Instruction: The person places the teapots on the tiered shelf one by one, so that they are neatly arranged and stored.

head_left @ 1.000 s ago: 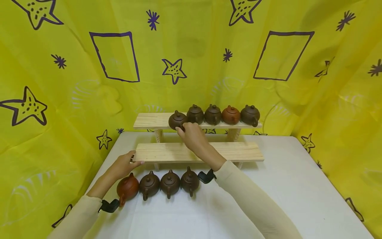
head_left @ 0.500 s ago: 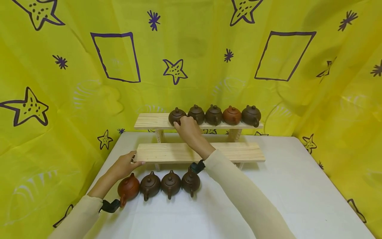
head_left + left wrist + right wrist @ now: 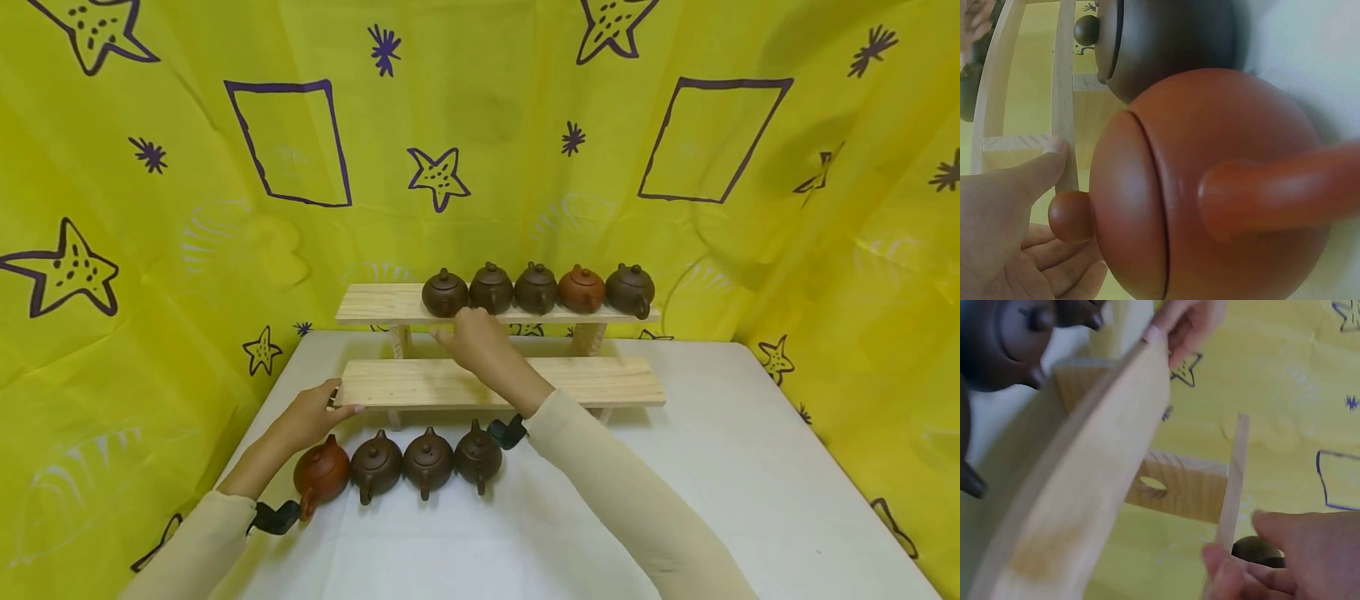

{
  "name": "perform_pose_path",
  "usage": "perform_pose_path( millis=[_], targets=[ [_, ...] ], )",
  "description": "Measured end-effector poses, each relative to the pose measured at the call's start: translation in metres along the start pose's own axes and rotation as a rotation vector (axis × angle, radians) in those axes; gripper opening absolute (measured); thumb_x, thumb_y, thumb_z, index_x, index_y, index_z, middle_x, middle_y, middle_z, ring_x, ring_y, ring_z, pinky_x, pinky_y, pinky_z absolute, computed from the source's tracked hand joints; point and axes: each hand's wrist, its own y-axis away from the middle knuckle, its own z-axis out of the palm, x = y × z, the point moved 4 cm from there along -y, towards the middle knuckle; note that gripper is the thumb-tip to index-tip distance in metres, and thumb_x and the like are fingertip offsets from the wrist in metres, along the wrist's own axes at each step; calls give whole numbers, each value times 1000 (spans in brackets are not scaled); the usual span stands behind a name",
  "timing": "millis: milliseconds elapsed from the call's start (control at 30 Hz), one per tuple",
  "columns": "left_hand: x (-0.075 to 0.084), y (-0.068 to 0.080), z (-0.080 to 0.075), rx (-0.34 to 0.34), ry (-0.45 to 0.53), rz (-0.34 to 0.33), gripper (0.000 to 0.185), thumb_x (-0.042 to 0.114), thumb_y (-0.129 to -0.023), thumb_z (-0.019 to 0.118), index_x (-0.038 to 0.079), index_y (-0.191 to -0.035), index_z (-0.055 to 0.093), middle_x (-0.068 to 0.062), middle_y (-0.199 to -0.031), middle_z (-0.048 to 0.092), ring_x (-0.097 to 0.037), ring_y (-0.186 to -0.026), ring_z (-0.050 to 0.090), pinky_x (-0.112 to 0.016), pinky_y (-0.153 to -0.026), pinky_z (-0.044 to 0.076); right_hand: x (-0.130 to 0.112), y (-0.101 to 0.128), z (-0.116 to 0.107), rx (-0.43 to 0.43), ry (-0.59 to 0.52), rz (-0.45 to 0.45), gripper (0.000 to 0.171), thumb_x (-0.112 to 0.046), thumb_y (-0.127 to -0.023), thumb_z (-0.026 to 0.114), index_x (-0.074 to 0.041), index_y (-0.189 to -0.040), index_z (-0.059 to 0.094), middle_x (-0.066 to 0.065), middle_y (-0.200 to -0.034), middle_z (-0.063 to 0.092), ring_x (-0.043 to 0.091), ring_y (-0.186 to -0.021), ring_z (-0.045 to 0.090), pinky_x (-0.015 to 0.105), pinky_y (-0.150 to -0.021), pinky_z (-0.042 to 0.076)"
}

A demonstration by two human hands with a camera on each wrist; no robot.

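Five small teapots stand in a row on the upper wooden shelf (image 3: pixel 375 304); the leftmost is a dark teapot (image 3: pixel 445 292). My right hand (image 3: pixel 453 337) hovers just below and in front of it, fingers relaxed and holding nothing; the right wrist view shows its fingertips (image 3: pixel 1272 550) near the upper shelf's edge (image 3: pixel 1232 481). My left hand (image 3: pixel 322 408) grips the left end of the lower shelf (image 3: pixel 600 382), thumb (image 3: pixel 1041 172) on the board. A red teapot (image 3: pixel 321 471) (image 3: pixel 1210 187) sits by my left wrist, beside three dark teapots (image 3: pixel 427 462) on the white table (image 3: pixel 712 467).
Yellow patterned cloth (image 3: pixel 150 208) hangs round the table on the left, back and right. One reddish teapot (image 3: pixel 581 288) stands fourth in the upper row. The lower shelf bears nothing on top. The upper shelf's left part is bare wood.
My right hand has set the dark teapot at the left end of the upper row, let go and drawn back toward me. The left hand has stayed on the lower shelf.
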Motion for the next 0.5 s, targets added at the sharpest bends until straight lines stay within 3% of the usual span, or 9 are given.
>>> perform_pose_path(
  millis=[200,367,500],
  targets=[
    [0,-1,1,-3,9,3,76,35,-104,69,-19,-149,39,-41,-131,62,-50,-121,63,-60,-98,53,13,34,10,-127,37,-72,64,-48,-103,67,-14,-53,45,-7,-50,30,11,-48,32,27,-49,32],
    [0,0,1,-3,11,1,75,34,-104,69,-18,-149,39,-40,-132,61,-48,-120,63,-59,-97,54,26,69,22,-155,27,-74,65,-49,-100,71,-16,-51,43,-9,-49,28,11,-48,33,26,-46,30],
    [0,0,1,-3,13,-2,76,34,-104,70,-19,-150,38,-41,-132,61,-49,-120,63,-58,-97,54,36,99,45,-192,23,-82,68,-52,-96,75,-19,-48,41,-11,-46,27,9,-46,33,25,-44,30]
  ],
)
